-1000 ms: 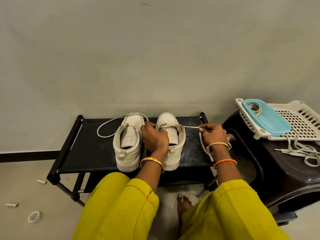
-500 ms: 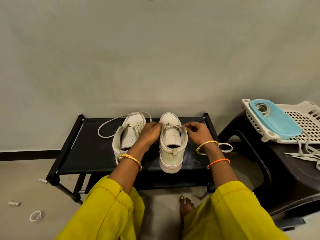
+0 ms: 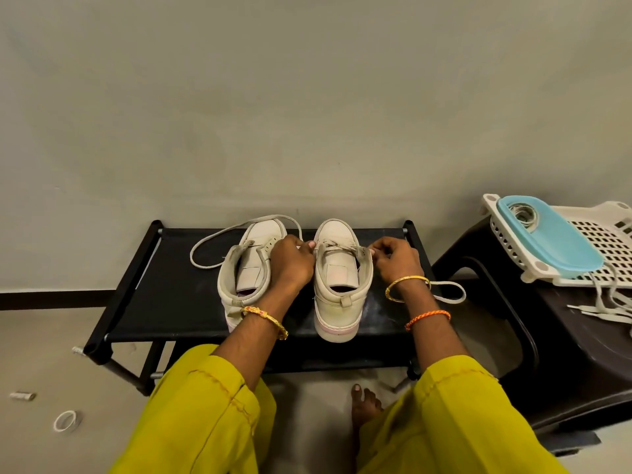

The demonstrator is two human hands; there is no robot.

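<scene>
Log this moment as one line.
work: lacing right-side shoe | left hand: pinches lace | right hand: pinches lace | other shoe: loose lace | base: black rack

Right hand (image 3: 396,260) is coming back in from that sideways pull and is now pinching the lace (image 3: 451,292) right at the right shoe (image 3: 338,285); the lace is going slack, looping behind the wrist.

Left shoe (image 3: 246,268) and right shoe (image 3: 337,285) are off-white with pale pink soles; the lace (image 3: 333,247) is greyish white. The shoe rack (image 3: 171,295) is black. Sleeves (image 3: 205,405) are mustard yellow, bangles (image 3: 407,285) gold, a wrist thread (image 3: 427,318) orange. At the right, a white basket (image 3: 602,241) patterned with a grid of holes, a light blue lid (image 3: 554,244) and a dark brown stool (image 3: 581,354)
</scene>
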